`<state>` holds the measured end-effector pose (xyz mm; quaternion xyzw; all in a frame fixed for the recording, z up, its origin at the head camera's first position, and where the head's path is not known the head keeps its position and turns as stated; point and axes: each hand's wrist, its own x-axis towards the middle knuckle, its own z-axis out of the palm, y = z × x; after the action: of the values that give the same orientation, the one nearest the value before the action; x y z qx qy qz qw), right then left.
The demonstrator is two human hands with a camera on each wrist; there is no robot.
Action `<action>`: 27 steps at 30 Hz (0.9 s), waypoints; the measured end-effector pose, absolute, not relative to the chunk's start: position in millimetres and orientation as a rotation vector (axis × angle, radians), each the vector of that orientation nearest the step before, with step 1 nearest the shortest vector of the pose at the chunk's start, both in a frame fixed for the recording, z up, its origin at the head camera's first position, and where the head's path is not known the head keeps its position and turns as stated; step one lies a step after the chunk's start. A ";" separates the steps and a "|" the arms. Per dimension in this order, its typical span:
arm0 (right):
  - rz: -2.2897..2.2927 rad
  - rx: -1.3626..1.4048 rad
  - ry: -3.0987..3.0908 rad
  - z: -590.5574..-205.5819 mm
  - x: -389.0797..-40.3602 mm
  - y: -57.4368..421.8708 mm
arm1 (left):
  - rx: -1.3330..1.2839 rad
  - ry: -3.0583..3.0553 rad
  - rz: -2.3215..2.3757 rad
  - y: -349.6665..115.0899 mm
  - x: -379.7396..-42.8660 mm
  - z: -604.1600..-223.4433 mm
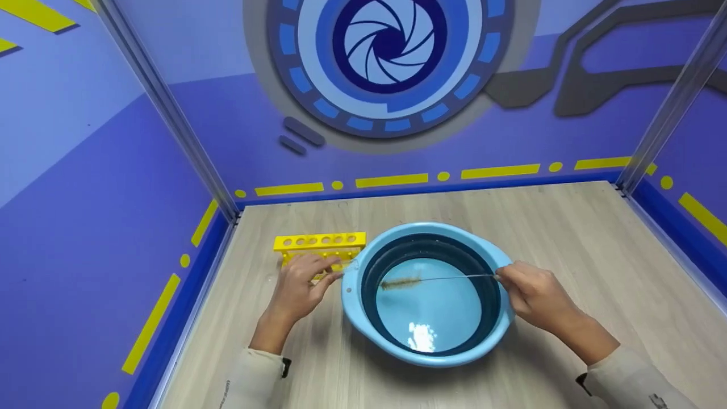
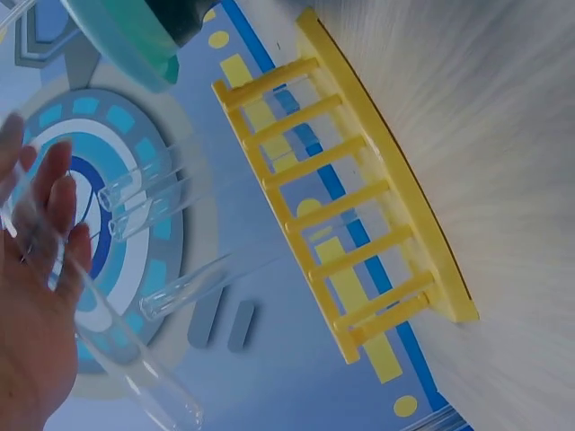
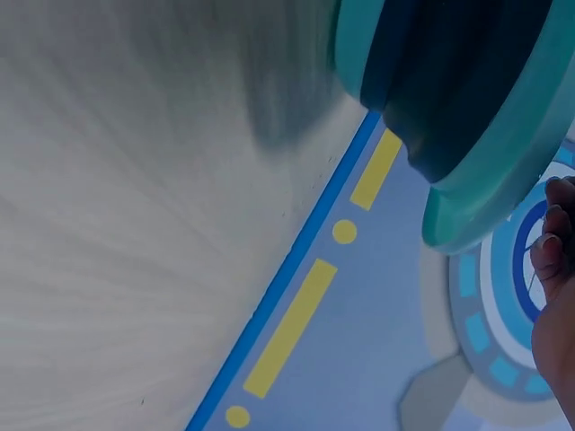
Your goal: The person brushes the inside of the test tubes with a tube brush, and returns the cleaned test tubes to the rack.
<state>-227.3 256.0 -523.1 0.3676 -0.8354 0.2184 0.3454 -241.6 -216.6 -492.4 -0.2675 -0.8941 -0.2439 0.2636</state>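
Observation:
My left hand [image 1: 301, 287] pinches a clear test tube [image 2: 139, 368] near the left rim of a light blue basin [image 1: 431, 360]. The tube shows well in the left wrist view and only faintly in the head view. On the right side of the basin, my right hand [image 1: 534, 295] pinches the wire handle of a test tube brush [image 1: 400, 283]. Its brown bristle end points left, over the inside of the basin. A yellow test tube rack [image 1: 320, 241] stands just behind my left hand. Three clear tubes [image 2: 189, 285] rise from it in the left wrist view.
The basin has a dark inner wall and a shiny light reflection at its bottom. It stands on a wood-grain table [image 1: 568, 238]. Blue and purple printed panels [image 1: 199, 130] with metal corner posts enclose the back and sides.

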 end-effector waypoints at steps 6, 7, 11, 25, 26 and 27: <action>0.824 0.841 -2.205 -523.9 -231.5 238.6 | -0.674 -2.249 -0.735 -210.0 -249.2 -495.0; 0.893 0.806 -2.222 -524.9 -232.0 236.1 | -0.665 -2.224 -0.753 -208.5 -250.6 -495.7; 1.137 0.630 -2.320 -528.6 -234.6 228.6 | -0.616 -2.136 -0.834 -200.5 -255.2 -498.3; 1.111 0.521 -2.353 -536.7 -241.2 217.3 | -0.359 -1.804 -1.126 -183.5 -281.1 -502.1; 1.113 0.521 -2.349 -536.7 -241.5 216.9 | -0.338 -1.804 -1.114 -182.5 -282.8 -502.5; 1.111 0.521 -2.344 -536.9 -241.8 216.7 | -0.320 -1.806 -1.106 -181.4 -284.4 -502.6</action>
<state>-241.8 216.7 -536.9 0.1908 -0.8588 0.4072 0.2454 -284.4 -181.4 -502.6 -0.1313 -0.7401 -0.4533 0.4791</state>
